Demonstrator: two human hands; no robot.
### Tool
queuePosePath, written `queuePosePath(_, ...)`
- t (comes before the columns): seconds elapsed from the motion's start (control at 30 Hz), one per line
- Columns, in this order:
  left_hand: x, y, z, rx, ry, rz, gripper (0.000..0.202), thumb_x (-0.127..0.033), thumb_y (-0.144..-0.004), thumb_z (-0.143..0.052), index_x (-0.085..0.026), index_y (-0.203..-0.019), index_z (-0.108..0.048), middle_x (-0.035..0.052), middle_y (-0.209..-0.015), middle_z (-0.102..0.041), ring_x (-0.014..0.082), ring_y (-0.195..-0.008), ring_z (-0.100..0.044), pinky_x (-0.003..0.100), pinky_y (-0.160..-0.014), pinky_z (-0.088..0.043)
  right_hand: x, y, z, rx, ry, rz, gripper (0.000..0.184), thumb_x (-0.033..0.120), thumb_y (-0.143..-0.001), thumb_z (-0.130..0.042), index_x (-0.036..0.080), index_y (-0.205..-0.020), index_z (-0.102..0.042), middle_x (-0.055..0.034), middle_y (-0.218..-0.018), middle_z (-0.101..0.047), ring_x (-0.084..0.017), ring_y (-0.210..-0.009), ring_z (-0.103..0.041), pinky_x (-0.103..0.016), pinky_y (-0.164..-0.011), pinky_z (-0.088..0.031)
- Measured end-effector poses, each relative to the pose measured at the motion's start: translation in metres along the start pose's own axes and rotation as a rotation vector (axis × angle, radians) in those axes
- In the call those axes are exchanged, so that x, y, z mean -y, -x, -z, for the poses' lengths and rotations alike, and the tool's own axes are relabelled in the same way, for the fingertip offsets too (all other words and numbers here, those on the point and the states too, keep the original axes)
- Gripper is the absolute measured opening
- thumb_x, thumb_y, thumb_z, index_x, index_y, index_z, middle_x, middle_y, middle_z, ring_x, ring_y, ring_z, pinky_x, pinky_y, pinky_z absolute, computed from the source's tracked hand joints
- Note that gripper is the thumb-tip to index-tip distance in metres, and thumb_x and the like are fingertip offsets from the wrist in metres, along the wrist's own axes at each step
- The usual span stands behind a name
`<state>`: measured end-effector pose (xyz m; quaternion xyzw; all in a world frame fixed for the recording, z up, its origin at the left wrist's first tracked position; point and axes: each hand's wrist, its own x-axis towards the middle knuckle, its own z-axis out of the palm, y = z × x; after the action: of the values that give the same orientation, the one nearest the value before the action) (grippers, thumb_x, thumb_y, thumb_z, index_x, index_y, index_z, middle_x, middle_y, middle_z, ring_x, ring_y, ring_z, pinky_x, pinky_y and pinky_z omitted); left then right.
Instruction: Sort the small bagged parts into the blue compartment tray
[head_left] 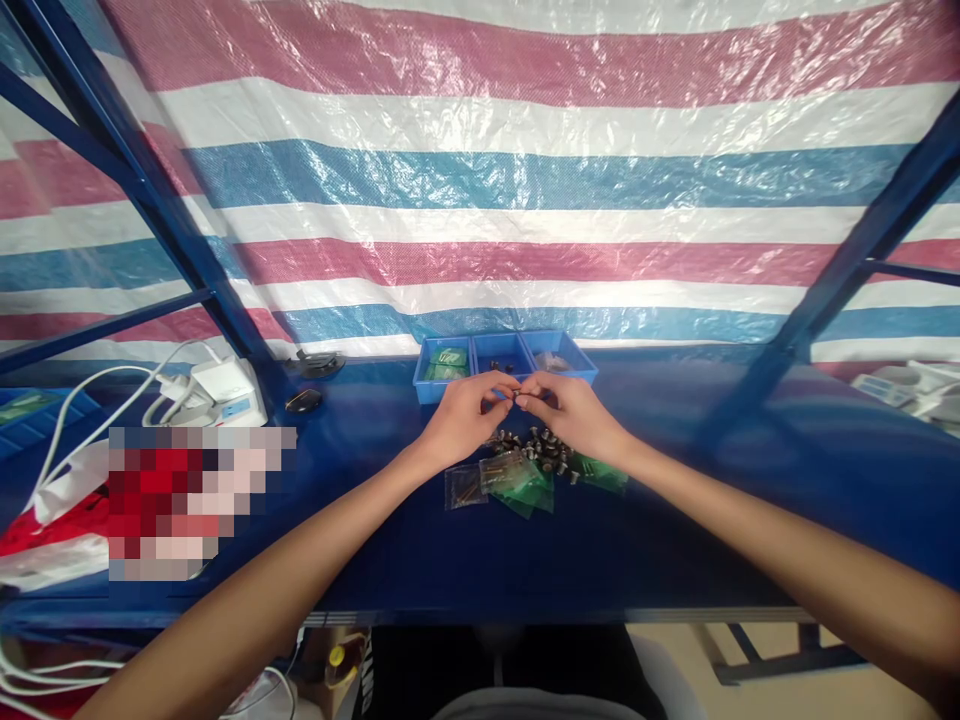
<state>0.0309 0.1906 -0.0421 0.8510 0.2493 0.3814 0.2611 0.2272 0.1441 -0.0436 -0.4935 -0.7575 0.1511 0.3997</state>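
My left hand [463, 415] and my right hand [570, 415] meet fingertip to fingertip above the blue bench [675, 500]. Both pinch a tiny dark part between them; I cannot make out what it is. Just below the hands lies a pile of small metal parts [534, 447] and several small plastic bags [517, 480], some green, some clear. Behind the hands stands a blue tray [504, 365] with three compartments; the left one holds green bags.
A white power adapter with cables [217, 385] and two small dark objects [304, 400] lie at the back left. Red and white bags sit at the left edge. Blue frame struts rise on both sides; a striped tarp hangs behind. White items [915, 390] lie far right.
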Motion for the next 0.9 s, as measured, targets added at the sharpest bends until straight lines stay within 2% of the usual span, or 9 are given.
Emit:
queuePosePath(0.17,0.001,0.0,0.0006,-0.045,-0.068,-0.009,0.015,-0.023,-0.091,-0.07,-0.019,-0.106,-0.07,0.0026,-0.093,-0.074,0.0135,-0.076,-0.067,0.025,-0.071,-0.052,0.0012,0.0003,-0.0006,-0.018,0.03,0.027,0.025,0.035,-0.099,-0.058,0.019,-0.081,-0.064,-0.0011,-0.072,-0.062,-0.014,-0.06,-0.046,-0.029,-0.058,-0.032)
queuePosePath(0.33,-0.0024,0.0006,0.001,0.004,-0.062,0.017,0.02,-0.034,-0.1,-0.059,-0.018,-0.098,-0.07,0.0012,-0.083,-0.071,0.0121,-0.066,-0.064,0.023,-0.062,-0.046,0.0015,-0.0003,0.0014,-0.063,0.103,0.067,0.029,0.036,-0.103,-0.05,0.019,-0.085,-0.065,-0.0013,-0.071,-0.062,-0.015,-0.059,-0.048,-0.029,-0.058,-0.033)
queuePosePath(0.53,-0.0011,0.0011,0.0017,0.056,0.001,0.093,0.028,-0.04,-0.103,-0.052,-0.017,-0.093,-0.066,-0.0014,-0.073,-0.064,0.0131,-0.063,-0.066,0.023,-0.059,-0.045,0.0012,0.0006,0.0007,-0.049,0.087,0.143,0.01,0.023,-0.098,-0.056,0.02,-0.104,-0.063,-0.0025,-0.083,-0.067,-0.016,-0.067,-0.057,-0.028,-0.061,-0.04)
queuePosePath(0.63,0.0002,0.0005,0.0016,0.077,0.036,0.11,0.032,-0.041,-0.104,-0.05,-0.017,-0.087,-0.063,-0.0009,-0.073,-0.063,0.0127,-0.063,-0.066,0.024,-0.06,-0.046,0.0025,0.001,-0.0004,-0.071,0.134,0.209,0.005,0.023,-0.098,-0.059,0.02,-0.098,-0.063,-0.0036,-0.086,-0.067,-0.018,-0.074,-0.059,-0.029,-0.067,-0.042)
queuePosePath(0.73,-0.0005,0.0001,0.002,0.083,0.038,0.112,0.039,-0.042,-0.105,-0.046,-0.017,-0.078,-0.059,-0.0008,-0.07,-0.062,0.0123,-0.061,-0.064,0.024,-0.06,-0.046,0.0044,0.001,-0.0011,-0.041,0.144,0.242,0.015,0.026,-0.101,-0.057,0.02,-0.089,-0.062,-0.0036,-0.084,-0.067,-0.019,-0.076,-0.059,-0.03,-0.068,-0.041)
queuePosePath(0.83,-0.0017,0.0004,0.0023,0.078,0.039,0.115,0.042,-0.043,-0.106,-0.043,-0.017,-0.075,-0.056,-0.001,-0.066,-0.06,0.012,-0.059,-0.063,0.024,-0.059,-0.045,0.0051,0.0015,-0.0018,-0.017,0.122,0.223,0.02,0.028,-0.104,-0.053,0.02,-0.087,-0.061,-0.0022,-0.081,-0.065,-0.017,-0.07,-0.056,-0.03,-0.065,-0.039)
queuePosePath(0.9,-0.0018,0.0006,0.0023,0.063,0.04,0.119,0.039,-0.042,-0.106,-0.042,-0.018,-0.08,-0.058,-0.0013,-0.067,-0.06,0.012,-0.059,-0.062,0.024,-0.059,-0.045,0.0041,0.0019,-0.0016,-0.023,0.127,0.192,0.022,0.028,-0.104,-0.051,0.02,-0.086,-0.061,-0.0013,-0.077,-0.063,-0.016,-0.067,-0.054,-0.03,-0.063,-0.038)
